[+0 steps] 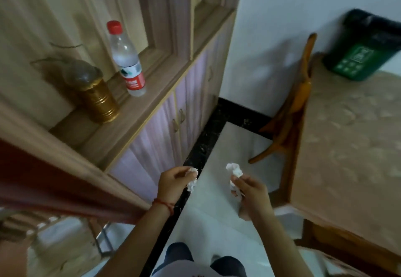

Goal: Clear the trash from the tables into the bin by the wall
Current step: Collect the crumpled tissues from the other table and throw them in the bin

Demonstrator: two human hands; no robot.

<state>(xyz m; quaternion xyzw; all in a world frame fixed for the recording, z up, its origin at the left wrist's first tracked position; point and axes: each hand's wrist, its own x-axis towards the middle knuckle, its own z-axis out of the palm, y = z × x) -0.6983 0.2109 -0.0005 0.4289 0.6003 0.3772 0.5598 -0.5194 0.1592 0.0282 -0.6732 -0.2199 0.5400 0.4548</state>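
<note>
Crumpled tissue in left hand, another wad in right hand.

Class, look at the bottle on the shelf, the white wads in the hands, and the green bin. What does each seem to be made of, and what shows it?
Bottle: clear glossy plastic, see-through, red cap. Wads: likely tissue paper, matte, crumpled. Green bin: probably moulded plastic, smooth sheen.

Left hand and right hand raised side by side, apart, fingers pinched closed, forearms extended forward.
</note>
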